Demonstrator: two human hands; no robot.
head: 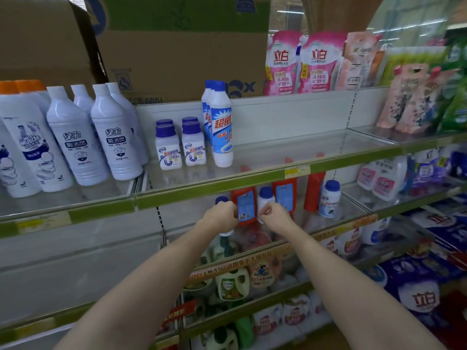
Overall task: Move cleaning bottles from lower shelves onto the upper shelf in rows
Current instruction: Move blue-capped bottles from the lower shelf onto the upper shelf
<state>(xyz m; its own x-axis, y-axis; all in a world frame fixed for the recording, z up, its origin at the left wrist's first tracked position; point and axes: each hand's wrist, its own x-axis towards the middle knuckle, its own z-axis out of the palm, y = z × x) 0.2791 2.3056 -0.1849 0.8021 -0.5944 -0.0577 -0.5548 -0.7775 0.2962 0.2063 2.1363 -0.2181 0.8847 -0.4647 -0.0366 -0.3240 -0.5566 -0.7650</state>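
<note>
Both arms reach under the upper shelf [227, 181] into the shelf below. My left hand [222, 215] grips a small white bottle with a blue cap [222, 199], mostly hidden by the fingers. My right hand [274, 214] grips a second small white blue-capped bottle [265, 195]. A third such bottle [329, 198] stands further right on the same lower shelf, among red bottles [245, 205]. On the upper shelf stand several matching small bottles [168, 147] in two short rows, beside tall blue-capped bottles [221, 127].
Large white bottles [113, 137] fill the upper shelf's left section. The upper shelf's glass surface extends right of the tall bottles. Pink refill pouches [281, 61] and cardboard boxes [177, 46] sit above. Detergent jugs [232, 284] crowd the lower shelves.
</note>
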